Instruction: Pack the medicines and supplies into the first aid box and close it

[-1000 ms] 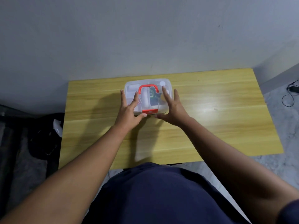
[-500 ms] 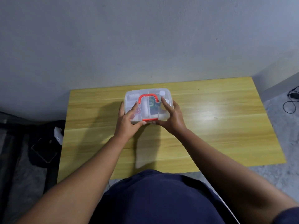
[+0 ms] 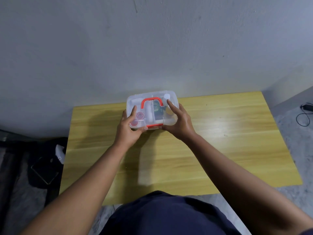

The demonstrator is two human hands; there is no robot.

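A clear plastic first aid box (image 3: 153,97) with a red handle (image 3: 152,101) and a red front latch (image 3: 154,125) is at the far middle of the yellow wooden table (image 3: 211,141). Its lid is down, and its near edge looks tilted up toward me. Through the lid I see red caps, white items and a dark packet. My left hand (image 3: 129,128) grips the box's left front corner, fingers over the lid. My right hand (image 3: 179,121) holds the right front corner, thumb by the latch.
A grey wall stands right behind the table. On the floor to the left lie dark cloth and a phone (image 3: 44,171). A black cable (image 3: 304,114) lies on the floor at the right. My dark blue shirt fills the bottom of the view.
Both hands have closed tighter around the box's front corners and the box's near edge has come up. The view has tipped, so the table sits lower in frame.
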